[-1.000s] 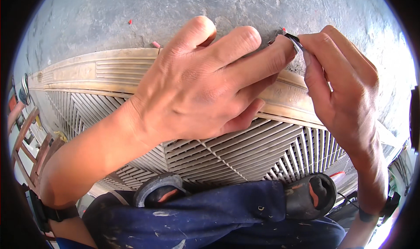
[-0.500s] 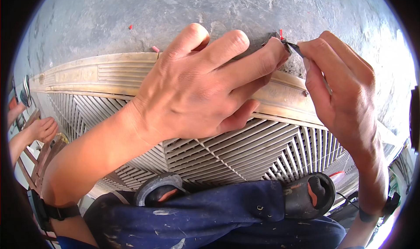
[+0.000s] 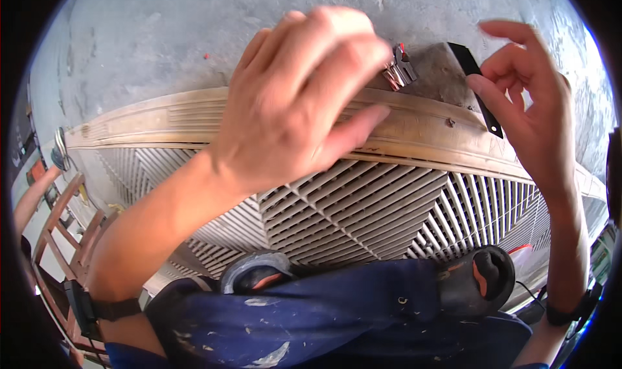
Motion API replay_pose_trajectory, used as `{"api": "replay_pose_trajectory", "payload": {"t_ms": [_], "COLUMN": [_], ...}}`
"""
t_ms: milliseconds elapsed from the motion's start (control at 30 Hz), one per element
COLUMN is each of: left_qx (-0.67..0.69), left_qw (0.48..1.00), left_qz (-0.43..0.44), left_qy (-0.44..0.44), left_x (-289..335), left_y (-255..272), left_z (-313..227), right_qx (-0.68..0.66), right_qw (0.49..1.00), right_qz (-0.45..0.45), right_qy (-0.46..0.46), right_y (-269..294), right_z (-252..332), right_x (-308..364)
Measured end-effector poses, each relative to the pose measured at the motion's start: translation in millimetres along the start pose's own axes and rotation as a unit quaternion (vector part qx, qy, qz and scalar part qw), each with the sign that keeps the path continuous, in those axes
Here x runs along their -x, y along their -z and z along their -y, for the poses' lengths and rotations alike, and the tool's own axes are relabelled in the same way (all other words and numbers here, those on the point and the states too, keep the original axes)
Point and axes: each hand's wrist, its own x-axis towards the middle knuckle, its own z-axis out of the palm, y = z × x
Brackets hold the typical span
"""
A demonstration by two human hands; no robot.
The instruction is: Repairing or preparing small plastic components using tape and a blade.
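My right hand (image 3: 528,100) pinches a flat black blade (image 3: 468,63) between thumb and a bent finger, its index finger lifted off. One end of the blade has a small round hole. My left hand (image 3: 301,103) is blurred, raised over the pale wooden frame (image 3: 427,119) of a panel with slats (image 3: 350,207) in a chevron pattern. Its fingers curl loosely, its thumb stands apart, and nothing shows in it. Between the hands, a small shiny metal piece (image 3: 400,74) with a red bit lies by the frame's far edge; I cannot make out its kind.
Beyond the frame stretches a grey, scuffed floor (image 3: 162,38) with a tiny red scrap (image 3: 206,56). At the left are a reddish-brown wooden chair-like frame (image 3: 58,217) and another person's forearm (image 3: 35,191). My dark shoe (image 3: 483,278) is close to the slats.
My hands have drawn apart, the left one moving left. The blade, mostly hidden before, now shows along its length in my right hand. The metal piece has come into fuller view.
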Motion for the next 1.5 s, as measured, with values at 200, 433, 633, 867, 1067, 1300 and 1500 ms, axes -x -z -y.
{"api": "replay_pose_trajectory", "payload": {"t_ms": [200, 433, 633, 867, 1067, 1300, 1500], "left_qx": [-0.028, 0.064, 0.204, 0.37, 0.504, 0.48, 0.465], "left_qw": [0.998, 0.985, 0.948, 0.9, 0.829, 0.84, 0.853], "left_qz": [0.054, 0.091, 0.07, 0.088, 0.014, -0.014, 0.007], "left_qy": [0.03, 0.133, 0.235, 0.214, 0.242, 0.254, 0.239], "left_x": [-32, -42, -48, -40, 2, 18, 20], "left_y": [3, 7, 47, 142, 175, 169, 169], "left_z": [-4, -7, -45, -155, -214, -218, -210], "right_qx": [0.126, 0.118, 0.017, -0.075, -0.397, -0.453, -0.414], "right_qw": [0.987, 0.989, 0.999, 0.99, 0.917, 0.891, 0.91], "right_qz": [-0.04, -0.057, -0.041, -0.107, -0.038, -0.022, 0.001], "right_qy": [0.087, 0.073, 0.02, 0.05, -0.005, -0.016, 0.016], "right_y": [6, 40, 57, 79, 67, 46, 42], "right_z": [9, 45, 95, 167, 214, 204, 193], "right_x": [11, 42, 67, 119, 161, 170, 161]}}
